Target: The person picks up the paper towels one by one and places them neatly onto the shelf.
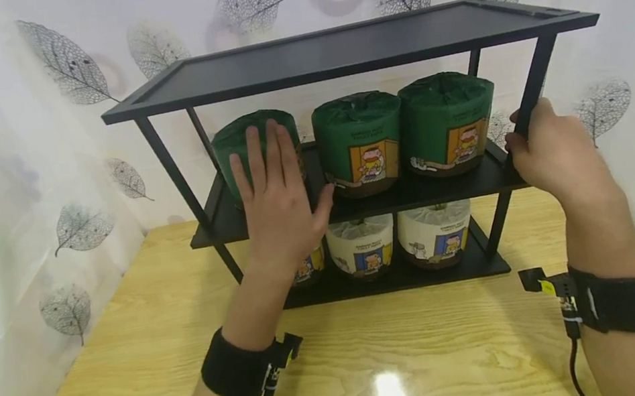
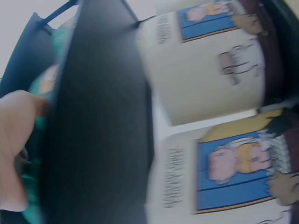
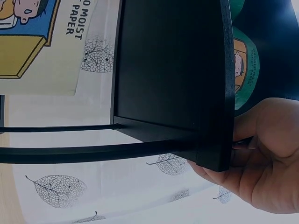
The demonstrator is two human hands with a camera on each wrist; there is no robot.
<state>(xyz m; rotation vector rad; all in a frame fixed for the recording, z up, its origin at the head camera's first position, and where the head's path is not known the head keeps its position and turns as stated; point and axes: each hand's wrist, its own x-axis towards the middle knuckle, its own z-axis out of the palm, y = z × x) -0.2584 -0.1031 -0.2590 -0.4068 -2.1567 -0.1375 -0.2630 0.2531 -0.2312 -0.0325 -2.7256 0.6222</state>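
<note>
A black shelf rack holds wrapped toilet rolls. Three green-wrapped rolls stand on the middle shelf: a left one, a centre one and a right one. My left hand lies with straight fingers against the front of the left green roll and hides much of it. My right hand grips the front right post at the middle shelf's corner; the right wrist view shows the fingers around that corner. Below stand three cream-wrapped rolls, the left one partly behind my left forearm.
The rack stands on a light wood-grain table. A whitish curtain with leaf prints hangs behind and at the sides. Each wrist wears a black strap with a small camera and a cable.
</note>
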